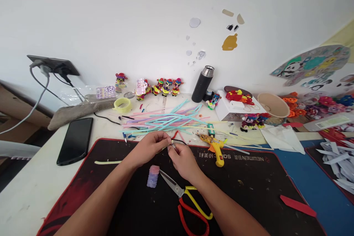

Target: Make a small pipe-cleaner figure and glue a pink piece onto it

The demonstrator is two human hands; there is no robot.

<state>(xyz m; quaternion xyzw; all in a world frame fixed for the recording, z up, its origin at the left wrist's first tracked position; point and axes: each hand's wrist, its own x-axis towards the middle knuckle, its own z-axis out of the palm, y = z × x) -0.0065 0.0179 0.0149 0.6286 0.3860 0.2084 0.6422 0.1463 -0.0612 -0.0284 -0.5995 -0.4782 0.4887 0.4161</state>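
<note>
Both hands are working over the upper part of the dark mat, fingertips meeting. Your left hand is closed in a thumb-and-finger pinch; your right hand pinches from the other side, with almost no opening at either. Between them sits a small pale piece, mostly hidden by the fingers; its form cannot be told. Step in hand, as judged: fine fingertip shaping or joining of this piece. The next move appears to call for a steady hold with one hand and small, light adjustments with the other. Nearby: scissors below your right hand, a pink-and-purple ribbed piece beside their tips, the yellow glue gun to the right, and pastel strips beyond your hands.
</note>
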